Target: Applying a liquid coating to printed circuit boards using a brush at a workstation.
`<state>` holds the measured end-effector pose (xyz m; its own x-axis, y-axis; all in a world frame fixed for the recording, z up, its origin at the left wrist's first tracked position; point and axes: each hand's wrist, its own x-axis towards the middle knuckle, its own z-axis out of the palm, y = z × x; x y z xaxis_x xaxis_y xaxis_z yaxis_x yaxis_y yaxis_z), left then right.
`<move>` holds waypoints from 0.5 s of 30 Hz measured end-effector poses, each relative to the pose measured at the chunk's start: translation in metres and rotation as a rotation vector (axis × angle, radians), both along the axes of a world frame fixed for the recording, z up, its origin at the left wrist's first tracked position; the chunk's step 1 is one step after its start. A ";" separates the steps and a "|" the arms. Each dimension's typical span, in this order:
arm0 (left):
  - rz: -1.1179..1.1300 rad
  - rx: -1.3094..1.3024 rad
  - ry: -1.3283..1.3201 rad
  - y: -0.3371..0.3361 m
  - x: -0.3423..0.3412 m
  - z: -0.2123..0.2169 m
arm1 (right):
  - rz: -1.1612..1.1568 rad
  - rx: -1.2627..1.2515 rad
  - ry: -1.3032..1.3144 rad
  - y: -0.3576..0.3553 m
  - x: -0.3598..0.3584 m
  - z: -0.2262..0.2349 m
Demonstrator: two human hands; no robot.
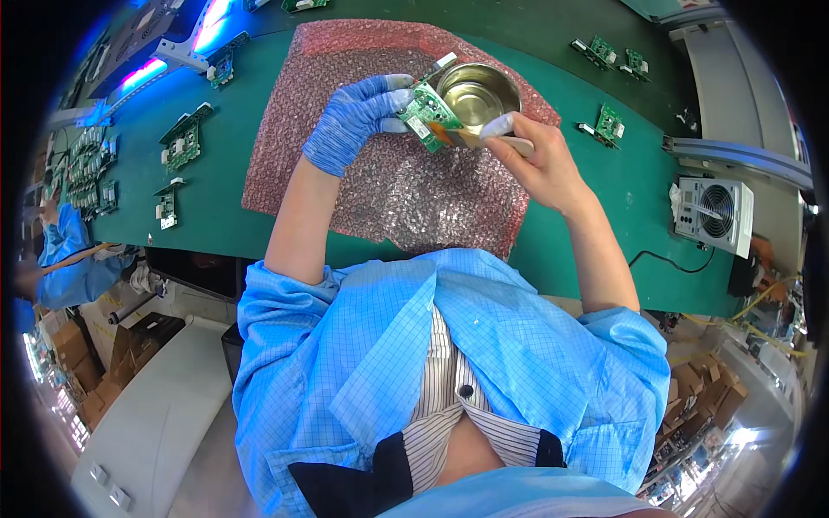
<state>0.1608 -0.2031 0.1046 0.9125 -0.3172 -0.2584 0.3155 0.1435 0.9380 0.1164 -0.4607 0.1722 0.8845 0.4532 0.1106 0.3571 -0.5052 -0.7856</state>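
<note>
My left hand, in a blue striped glove with whitish fingertips, grips a green circuit board by its left side and holds it tilted above the bubble wrap. In my right hand, bare except for white covering on a fingertip, is a flat brush with a pale handle. Its brownish bristle end meets the lower right part of the board. Just behind the board stands a round metal bowl with some yellowish liquid at its bottom. Both rest over reddish bubble wrap.
More circuit boards lie on the green table at left, with a dense group farther left. Several others sit at right. A white fan unit with a black cable stands at the right edge. Another person's blue sleeve shows far left.
</note>
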 end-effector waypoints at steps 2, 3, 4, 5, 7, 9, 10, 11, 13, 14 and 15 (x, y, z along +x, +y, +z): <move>0.005 -0.021 0.010 0.001 0.000 0.000 | -0.037 -0.054 0.058 -0.007 -0.003 0.004; 0.005 -0.031 0.014 0.001 0.000 0.000 | -0.077 0.034 0.092 -0.010 -0.002 0.006; -0.007 -0.036 0.011 0.000 0.000 0.001 | -0.122 0.102 0.117 -0.013 0.000 0.007; -0.018 -0.040 0.009 0.000 0.001 0.002 | -0.161 0.173 0.131 -0.014 0.002 0.007; -0.051 -0.046 0.000 0.000 0.002 0.004 | -0.212 0.241 0.126 -0.012 0.008 0.003; -0.104 -0.071 -0.030 -0.001 0.001 0.005 | -0.197 0.288 0.126 -0.007 0.013 -0.005; -0.076 -0.048 -0.013 0.000 0.001 0.005 | -0.196 0.284 0.153 -0.006 0.011 -0.007; -0.055 -0.044 -0.013 0.001 0.001 0.004 | -0.192 0.275 0.179 -0.006 0.009 -0.010; -0.005 -0.060 -0.012 0.004 -0.002 0.002 | -0.168 0.281 0.241 -0.006 0.005 -0.015; 0.019 -0.078 -0.011 0.005 -0.003 0.001 | -0.170 0.260 0.269 -0.008 0.003 -0.017; 0.040 -0.097 -0.011 0.006 -0.003 0.000 | -0.176 0.235 0.290 -0.009 0.001 -0.017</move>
